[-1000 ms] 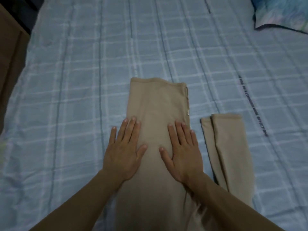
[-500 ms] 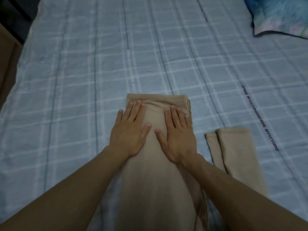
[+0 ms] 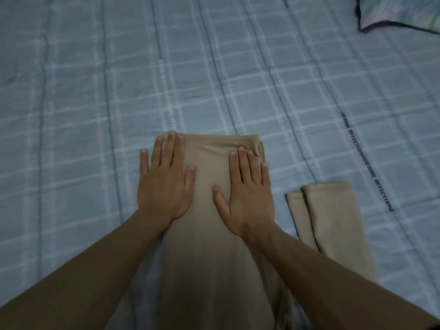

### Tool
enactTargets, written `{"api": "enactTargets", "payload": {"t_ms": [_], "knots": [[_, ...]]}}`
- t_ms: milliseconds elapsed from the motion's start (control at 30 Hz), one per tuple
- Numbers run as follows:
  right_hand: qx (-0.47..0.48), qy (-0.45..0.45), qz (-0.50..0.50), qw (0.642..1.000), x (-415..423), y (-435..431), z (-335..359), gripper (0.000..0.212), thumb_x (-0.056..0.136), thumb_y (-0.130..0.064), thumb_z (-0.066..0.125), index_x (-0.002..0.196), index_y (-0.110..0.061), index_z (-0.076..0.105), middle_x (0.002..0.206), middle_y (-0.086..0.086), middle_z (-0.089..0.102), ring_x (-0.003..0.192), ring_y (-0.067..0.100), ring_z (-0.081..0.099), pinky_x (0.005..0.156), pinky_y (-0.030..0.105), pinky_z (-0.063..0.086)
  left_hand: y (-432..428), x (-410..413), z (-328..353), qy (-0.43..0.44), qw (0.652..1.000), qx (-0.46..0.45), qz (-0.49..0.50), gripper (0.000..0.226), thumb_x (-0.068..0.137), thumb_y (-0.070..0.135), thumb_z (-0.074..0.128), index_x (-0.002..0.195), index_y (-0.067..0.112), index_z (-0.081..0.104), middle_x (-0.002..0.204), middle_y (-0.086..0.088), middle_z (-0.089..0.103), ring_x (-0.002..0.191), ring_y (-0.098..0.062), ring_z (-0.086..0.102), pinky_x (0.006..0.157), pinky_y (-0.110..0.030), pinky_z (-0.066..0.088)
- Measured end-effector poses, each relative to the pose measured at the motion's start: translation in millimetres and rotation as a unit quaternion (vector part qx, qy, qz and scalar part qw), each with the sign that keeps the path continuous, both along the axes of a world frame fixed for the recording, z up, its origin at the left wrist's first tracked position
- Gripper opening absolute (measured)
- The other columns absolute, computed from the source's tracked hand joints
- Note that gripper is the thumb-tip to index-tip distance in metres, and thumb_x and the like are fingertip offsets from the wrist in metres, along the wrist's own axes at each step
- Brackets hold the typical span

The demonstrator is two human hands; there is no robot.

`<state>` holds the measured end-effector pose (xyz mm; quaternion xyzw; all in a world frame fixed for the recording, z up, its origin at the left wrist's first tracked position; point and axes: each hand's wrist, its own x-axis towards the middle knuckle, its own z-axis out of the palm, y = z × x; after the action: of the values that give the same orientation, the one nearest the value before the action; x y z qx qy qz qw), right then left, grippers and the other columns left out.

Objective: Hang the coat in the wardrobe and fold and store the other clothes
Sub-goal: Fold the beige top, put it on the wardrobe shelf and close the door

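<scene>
A beige garment (image 3: 209, 234) lies lengthwise on the bed, its far edge folded straight. My left hand (image 3: 164, 182) presses flat on its far left corner, fingers straight and spread, partly over the sheet. My right hand (image 3: 247, 191) presses flat near the far right corner, fingers straight. To the right of the main panel lies a narrower beige strip (image 3: 331, 225) of the same cloth, folded double, apart from my hands. The garment's near end runs out of view under my forearms.
A blue checked bedsheet (image 3: 95, 115) covers the bed all around. The corner of a blue-green patterned pillow (image 3: 400, 15) shows at the top right. A line of dark printed lettering (image 3: 366, 160) runs along the sheet to the right.
Both hands slid away from me along the garment up to its far edge, then moved apart toward its two far corners.
</scene>
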<state>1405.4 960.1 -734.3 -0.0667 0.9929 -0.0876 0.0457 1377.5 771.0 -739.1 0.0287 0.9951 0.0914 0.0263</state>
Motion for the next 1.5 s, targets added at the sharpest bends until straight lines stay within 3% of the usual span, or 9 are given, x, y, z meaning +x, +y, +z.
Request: {"api": "enactTargets", "payload": {"t_ms": [367, 567, 667, 867, 967, 1067, 1300, 1400, 1500], "knots": [[0.016, -0.003, 0.000, 1.000, 1.5, 1.1, 3.5, 0.081, 0.094, -0.061, 0.020, 0.157, -0.010, 0.012, 0.165, 0.012, 0.008, 0.153, 0.027, 0.000, 0.122, 0.050, -0.002, 23.7, 27.3, 35.4, -0.067, 0.994, -0.080, 0.025, 0.066, 0.103, 0.042, 0.018, 0.157, 0.009, 0.002, 0.166, -0.008, -0.003, 0.152, -0.025, -0.008, 0.121, -0.055, -0.004], [-0.082, -0.006, 0.047, 0.996, 104.9, -11.7, 29.6, 0.063, 0.099, -0.029, 0.040, 0.153, -0.001, 0.024, 0.163, 0.021, 0.013, 0.152, 0.033, 0.008, 0.123, 0.047, 0.002, 48.8, 178.1, 41.0, 0.000, 0.997, 0.028, -0.071, 0.059, 0.097, 0.021, 0.035, 0.153, 0.004, 0.027, 0.162, -0.012, 0.023, 0.150, -0.028, 0.020, 0.121, -0.049, 0.017], [-0.108, 0.002, 0.087, 0.990, 159.4, -4.6, 18.0, 0.061, 0.100, -0.033, 0.033, 0.154, -0.006, 0.025, 0.163, 0.013, 0.018, 0.152, 0.027, 0.013, 0.124, 0.045, 0.009, 44.3, 218.1, 23.1, -0.021, 0.997, 0.004, -0.079, 0.063, 0.096, 0.029, 0.031, 0.154, 0.006, 0.025, 0.163, -0.009, 0.020, 0.151, -0.026, 0.016, 0.121, -0.049, 0.016], [-0.070, -0.011, 0.102, 0.992, 159.0, 3.9, 12.3, 0.069, 0.097, -0.046, 0.027, 0.157, -0.012, 0.018, 0.165, 0.008, 0.012, 0.153, 0.024, 0.006, 0.123, 0.046, 0.006, 41.5, 216.3, 17.1, -0.041, 0.994, -0.038, -0.096, 0.066, 0.098, 0.040, 0.020, 0.155, 0.006, 0.021, 0.164, -0.010, 0.014, 0.152, -0.025, 0.011, 0.121, -0.051, 0.014], [-0.116, -0.066, 0.110, 0.985, 153.2, 9.0, 26.9, 0.069, 0.100, -0.048, 0.021, 0.158, -0.011, 0.011, 0.166, 0.009, 0.006, 0.153, 0.023, -0.001, 0.124, 0.045, 0.003, 46.8, 215.9, 31.1, -0.063, 0.995, -0.031, -0.075, 0.071, 0.096, 0.045, 0.013, 0.155, 0.007, 0.022, 0.164, -0.009, 0.016, 0.152, -0.025, 0.013, 0.121, -0.052, 0.015], [-0.185, -0.060, 0.090, 0.977, 149.7, 29.4, 54.7, 0.065, 0.105, -0.039, 0.034, 0.156, -0.007, 0.012, 0.164, 0.013, 0.012, 0.153, 0.025, 0.002, 0.124, 0.036, 0.000, 62.8, 215.3, 47.7, -0.086, 0.995, -0.014, -0.037, 0.078, 0.092, 0.049, 0.005, 0.155, 0.006, 0.021, 0.164, -0.010, 0.016, 0.151, -0.028, 0.012, 0.121, -0.051, 0.012], [-0.171, -0.006, -0.032, 0.985, 156.1, 125.3, 74.1, 0.066, 0.102, -0.035, 0.043, 0.155, -0.006, 0.017, 0.164, 0.014, 0.014, 0.152, 0.027, 0.009, 0.122, 0.034, 0.006, 130.3, 211.0, 71.3, -0.024, 0.986, 0.144, -0.075, 0.064, 0.095, 0.043, 0.028, 0.142, 0.003, 0.045, 0.147, -0.017, 0.047, 0.140, -0.033, 0.038, 0.116, -0.042, 0.026], [-0.150, -0.044, -0.083, 0.984, 162.1, 158.3, 71.0, 0.074, 0.101, -0.037, 0.049, 0.156, -0.004, 0.011, 0.165, 0.014, 0.009, 0.153, 0.025, 0.005, 0.121, 0.031, 0.004, 166.4, 197.7, 82.0, -0.093, 0.956, 0.272, -0.056, 0.051, 0.100, 0.030, 0.043, 0.147, 0.011, 0.041, 0.147, -0.010, 0.047, 0.134, -0.025, 0.043, 0.111, -0.029, 0.029], [-0.146, -0.076, -0.075, 0.983, 162.7, 169.5, 62.8, 0.084, 0.096, -0.043, 0.055, 0.156, -0.004, 0.009, 0.165, 0.014, 0.008, 0.153, 0.024, 0.003, 0.123, 0.032, 0.006, 202.5, 174.2, 87.1, -0.186, 0.932, 0.311, -0.007, 0.054, 0.097, 0.020, 0.050, 0.149, 0.014, 0.036, 0.143, -0.009, 0.049, 0.129, -0.025, 0.048, 0.096, -0.022, 0.032]]}}
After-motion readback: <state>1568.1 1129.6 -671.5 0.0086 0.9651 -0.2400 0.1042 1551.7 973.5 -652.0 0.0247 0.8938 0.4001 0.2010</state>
